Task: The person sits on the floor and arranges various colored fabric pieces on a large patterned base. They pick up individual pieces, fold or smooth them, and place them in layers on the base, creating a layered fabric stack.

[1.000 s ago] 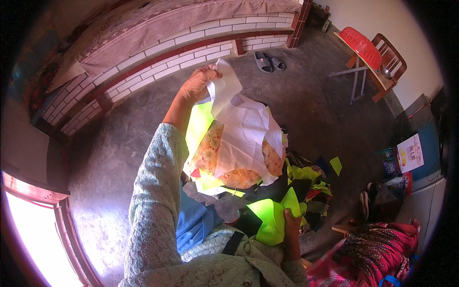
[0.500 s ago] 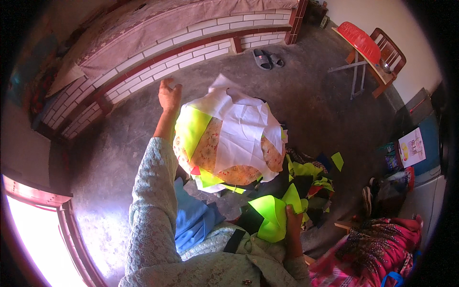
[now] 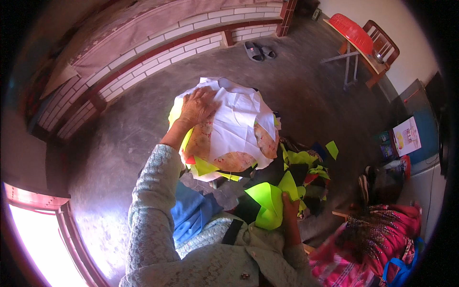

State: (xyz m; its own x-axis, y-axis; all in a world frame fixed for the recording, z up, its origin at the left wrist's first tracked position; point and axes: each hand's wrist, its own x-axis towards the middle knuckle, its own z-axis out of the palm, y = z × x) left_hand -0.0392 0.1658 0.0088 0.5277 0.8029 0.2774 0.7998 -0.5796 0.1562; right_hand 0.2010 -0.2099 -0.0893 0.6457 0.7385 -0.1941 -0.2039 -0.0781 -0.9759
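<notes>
My left hand lies flat on a white cloth piece, fingers stretched out. That cloth covers much of a round, flower-patterned surface; what supports it is hidden. A bright yellow-green fabric strip shows under my left wrist, and more scraps stick out around the rim. Low and nearer to me, my right hand grips a neon yellow-green fabric piece, which hangs in a loose fold to the left of it. Blue cloth lies by my lap.
To the right is a heap of yellow-green and dark scraps, with one loose piece beyond. Grey slippers sit near the white-brick ledge. A red basin rests on a small table. Pink patterned cloth lies lower right.
My left hand has come down from beyond the left edge of the round surface onto the white cloth, its fingers now flattened. The right hand keeps hold of the neon fabric piece.
</notes>
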